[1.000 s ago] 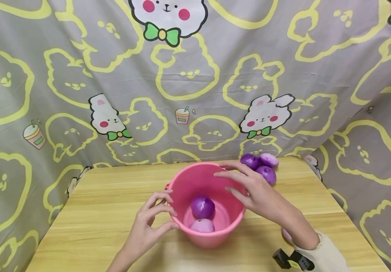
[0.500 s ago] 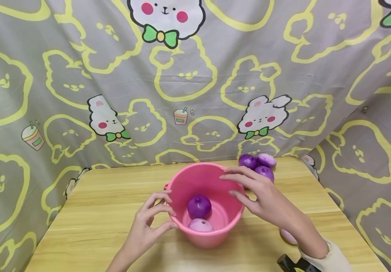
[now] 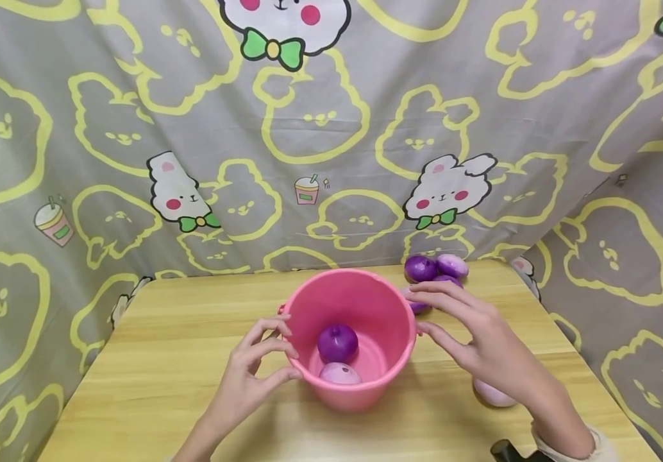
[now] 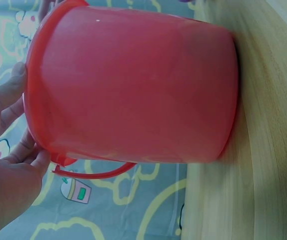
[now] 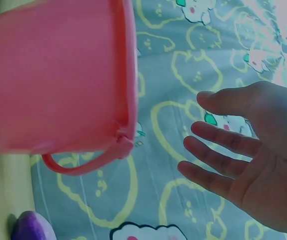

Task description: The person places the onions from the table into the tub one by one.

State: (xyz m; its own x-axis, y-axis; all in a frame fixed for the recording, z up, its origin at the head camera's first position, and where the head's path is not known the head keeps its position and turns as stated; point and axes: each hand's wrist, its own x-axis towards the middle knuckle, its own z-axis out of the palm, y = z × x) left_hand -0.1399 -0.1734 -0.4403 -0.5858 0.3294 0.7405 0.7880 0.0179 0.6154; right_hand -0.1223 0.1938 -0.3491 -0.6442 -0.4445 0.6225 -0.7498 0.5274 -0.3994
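A pink bucket [image 3: 347, 401] stands upright on the table, its mouth tilted into the head view. Inside lie a dark purple onion [image 3: 338, 344] and a paler one [image 3: 340, 373]. My left hand [image 3: 253, 359] holds the bucket's left rim, with bent fingers and thumb on the edge; the left wrist view shows the thumb at the rim [image 4: 35, 100]. To the right of the bucket is my right hand [image 3: 484, 340], fingers spread and nothing in them. In the right wrist view a gap separates it from the bucket [image 5: 58, 75], whose handle [image 5: 83, 165] hangs down.
Several purple onions [image 3: 420, 268] cluster at the table's back right. Another pale onion [image 3: 493, 393] lies under my right forearm. A black object [image 3: 507, 451] shows by the right sleeve. A patterned curtain [image 3: 331, 138] borders the wooden table [image 3: 181, 333].
My right hand has moved right, from over the bucket's rim to outside it. The left hand stays at the rim, and both onions remain in the bucket.
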